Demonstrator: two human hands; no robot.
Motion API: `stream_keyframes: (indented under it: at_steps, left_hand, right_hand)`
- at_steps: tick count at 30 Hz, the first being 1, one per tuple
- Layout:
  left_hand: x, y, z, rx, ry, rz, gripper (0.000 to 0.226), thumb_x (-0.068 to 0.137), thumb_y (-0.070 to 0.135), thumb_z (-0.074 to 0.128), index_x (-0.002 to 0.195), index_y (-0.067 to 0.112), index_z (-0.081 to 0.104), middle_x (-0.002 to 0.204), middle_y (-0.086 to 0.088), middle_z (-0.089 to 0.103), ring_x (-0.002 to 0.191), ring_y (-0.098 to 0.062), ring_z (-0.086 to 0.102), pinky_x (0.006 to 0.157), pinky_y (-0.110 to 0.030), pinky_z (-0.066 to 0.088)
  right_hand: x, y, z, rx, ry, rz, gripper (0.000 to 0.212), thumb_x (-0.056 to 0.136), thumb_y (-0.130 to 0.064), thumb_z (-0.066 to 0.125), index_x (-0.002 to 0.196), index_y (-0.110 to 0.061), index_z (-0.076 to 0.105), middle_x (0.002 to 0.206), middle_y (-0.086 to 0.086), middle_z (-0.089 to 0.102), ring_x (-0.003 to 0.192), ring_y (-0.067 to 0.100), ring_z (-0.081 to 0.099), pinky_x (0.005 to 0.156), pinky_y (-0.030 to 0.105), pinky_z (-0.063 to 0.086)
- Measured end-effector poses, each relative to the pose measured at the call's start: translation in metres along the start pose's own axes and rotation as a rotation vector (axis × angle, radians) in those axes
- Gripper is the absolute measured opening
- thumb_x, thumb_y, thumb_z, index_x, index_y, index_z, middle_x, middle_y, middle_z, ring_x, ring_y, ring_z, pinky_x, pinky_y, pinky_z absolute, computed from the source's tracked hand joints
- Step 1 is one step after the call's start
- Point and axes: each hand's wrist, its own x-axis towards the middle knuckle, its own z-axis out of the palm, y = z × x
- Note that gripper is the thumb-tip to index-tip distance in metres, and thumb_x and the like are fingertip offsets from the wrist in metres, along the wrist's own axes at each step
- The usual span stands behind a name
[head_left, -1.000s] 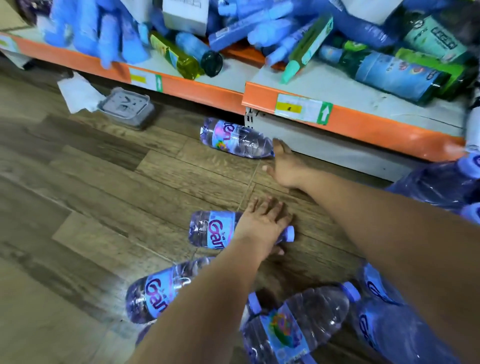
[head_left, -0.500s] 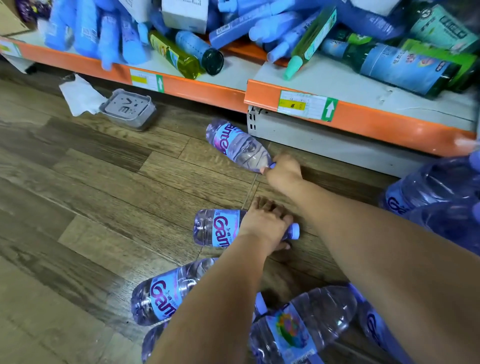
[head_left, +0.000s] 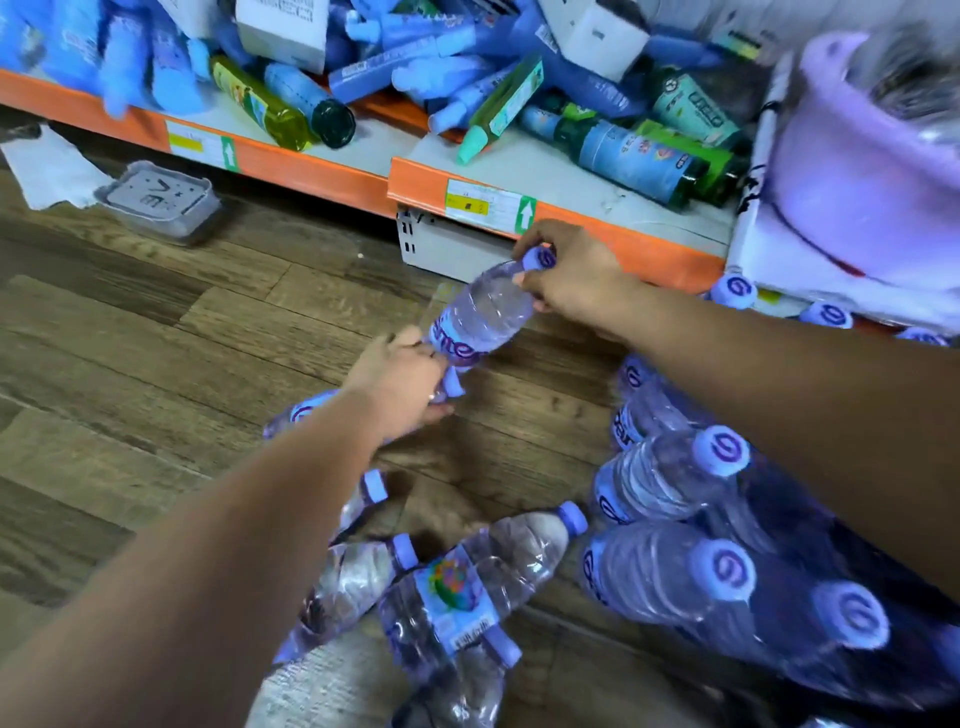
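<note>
Wood-plank floor (head_left: 156, 364) ran under an orange-edged shelf (head_left: 322, 176) heaped with toiletries (head_left: 467, 88). Fingers (head_left: 527, 240) of the right hand (head_left: 571, 280) were curled round the neck and cap of the first bottle (head_left: 483, 312). It hung tilted, base down toward the left, clear of the floor and just in front of the shelf edge.

The left hand (head_left: 400, 379) was clenched about the neck of a second bottle (head_left: 301, 413), with the cap (head_left: 453, 385) poking out past the knuckles. Its body sat low by the floor; whether it touched the planks could not be told. The first bottle's base sat close above the left knuckles.

To gather both well, each grip probably wanted to sit below the cap ring, on the stiff neck, so the soft walls would not buckle. The two were best held apart on the lift. Loose bottles (head_left: 467, 587) lay nearby, and a pack (head_left: 675, 571) stood to the right under the forearm.
</note>
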Motion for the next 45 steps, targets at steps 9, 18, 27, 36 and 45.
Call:
stream_keyframes:
  at_steps: [9,18,27,36,45]
  left_hand:
    - [-0.010,-0.031,-0.081,-0.168,-0.006,-0.109,0.047,0.087,0.047,0.057,0.109,0.006,0.052,0.114,-0.013,0.058,0.105,-0.033,0.057,0.081,-0.035,0.045]
    - [0.011,0.032,-0.112,-0.449,0.160,0.034,0.028,0.076,0.031,0.073,0.087,0.012,0.055,0.087,-0.003,0.047,0.085,-0.024,0.050,0.073,-0.028,0.037]
    - [0.038,0.082,-0.130,-0.520,0.102,0.100,0.020,0.077,0.018,0.072,0.095,0.010,0.067,0.070,0.002,0.053,0.073,-0.020,0.062,0.072,-0.025,0.045]
    - [0.040,0.105,-0.134,-0.514,0.029,0.213,0.028,0.088,0.014,0.061,0.113,0.003,0.060,0.121,-0.017,0.053,0.056,-0.003,0.035,0.055,-0.019,0.026]
    - [0.035,0.118,-0.134,-0.557,0.011,0.170,0.030,0.086,0.016,0.065,0.114,0.009,0.057,0.126,-0.012,0.043,0.080,-0.025,0.059,0.071,-0.026,0.050]
  right_hand:
    - [-0.024,0.007,-0.036,-0.454,-0.173,-0.253,0.022,0.084,-0.026,0.067,0.101,-0.012,0.064,0.115,0.011,0.056,0.109,0.028,0.054,0.084,0.025,0.039]
    - [-0.030,0.022,-0.064,-0.589,-0.147,-0.184,0.031,0.085,-0.021,0.066,0.114,-0.011,0.060,0.120,0.016,0.056,0.111,0.032,0.054,0.084,0.030,0.043]
    - [-0.025,0.035,-0.078,-0.609,-0.101,-0.118,0.024,0.085,-0.015,0.059,0.108,-0.011,0.064,0.117,0.020,0.057,0.105,0.036,0.057,0.071,0.026,0.036]
    - [-0.024,0.040,-0.082,-0.571,-0.096,-0.104,0.030,0.085,-0.007,0.054,0.113,-0.016,0.063,0.120,0.014,0.056,0.110,0.032,0.055,0.073,0.028,0.039]
    - [-0.033,0.047,-0.097,-0.484,-0.116,-0.080,0.047,0.090,-0.022,0.055,0.136,-0.018,0.047,0.136,0.009,0.054,0.123,0.028,0.050,0.096,0.029,0.042]
